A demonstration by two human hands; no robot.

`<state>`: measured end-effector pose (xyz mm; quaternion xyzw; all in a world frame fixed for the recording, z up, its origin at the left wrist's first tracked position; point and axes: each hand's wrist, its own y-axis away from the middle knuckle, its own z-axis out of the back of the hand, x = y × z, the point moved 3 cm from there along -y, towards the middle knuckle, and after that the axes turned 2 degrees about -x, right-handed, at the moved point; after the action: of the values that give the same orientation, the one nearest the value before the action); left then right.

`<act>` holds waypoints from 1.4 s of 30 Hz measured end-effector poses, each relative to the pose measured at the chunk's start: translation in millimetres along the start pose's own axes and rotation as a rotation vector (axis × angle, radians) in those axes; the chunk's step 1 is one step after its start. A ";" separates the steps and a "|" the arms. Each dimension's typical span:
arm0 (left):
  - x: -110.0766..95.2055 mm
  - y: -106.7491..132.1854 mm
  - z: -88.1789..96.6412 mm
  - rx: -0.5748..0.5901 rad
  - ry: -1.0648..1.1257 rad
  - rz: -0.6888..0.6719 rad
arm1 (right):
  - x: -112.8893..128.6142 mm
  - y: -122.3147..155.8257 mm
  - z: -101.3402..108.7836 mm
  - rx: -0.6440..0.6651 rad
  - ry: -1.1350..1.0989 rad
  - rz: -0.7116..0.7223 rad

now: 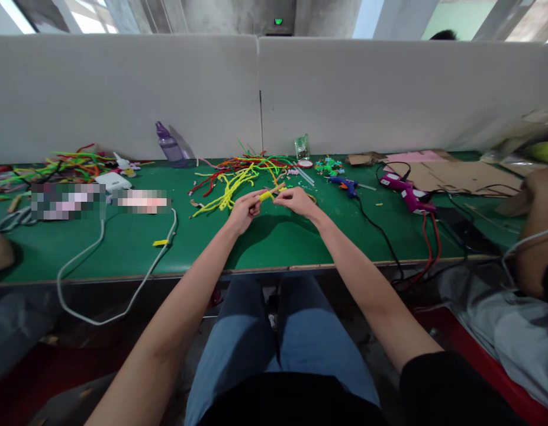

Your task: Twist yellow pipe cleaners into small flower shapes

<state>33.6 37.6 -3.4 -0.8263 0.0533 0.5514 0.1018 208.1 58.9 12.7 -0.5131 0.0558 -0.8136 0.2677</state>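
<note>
A green work surface [123, 242] backed by a white partition [123, 94] is strewn with craft supplies as a seated person works a yellow pipe cleaner [268, 194] between both hands, just above the surface and near its middle. The left hand [244, 210] has its fingers pinched around the near end of the short fuzzy piece, while the right hand [296, 201] has its fingers closed on the other end; whether a thin stick runs through it is too small to tell. Just behind the hands lies a loose heap of pipe cleaners [238, 174] in yellow, red and green, with a small glass jar [302, 146] beyond it. A purple bottle [168, 144] stands by the partition. To the right lie a blue glue gun [347, 185], a magenta glue gun [407, 192] and flattened cardboard [460, 174]. A white cable [100, 248] trails off the front edge at left. Another person's arm [540, 231] shows at far right.
</note>
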 end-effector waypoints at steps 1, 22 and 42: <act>0.3 0.4 -0.9 0.022 0.017 0.033 | -2.0 -0.8 -0.4 0.001 0.015 0.008; 1.9 5.9 -7.2 0.202 -0.006 0.270 | -19.5 1.2 12.9 0.160 -0.171 -0.234; 8.8 -0.8 1.7 -0.014 -0.780 -0.148 | -8.7 -0.5 8.8 -0.065 0.052 -0.082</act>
<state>35.6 39.0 -12.0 -0.5572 -0.0528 0.8153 0.1483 218.4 65.3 10.0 -0.5019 0.0680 -0.8348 0.2157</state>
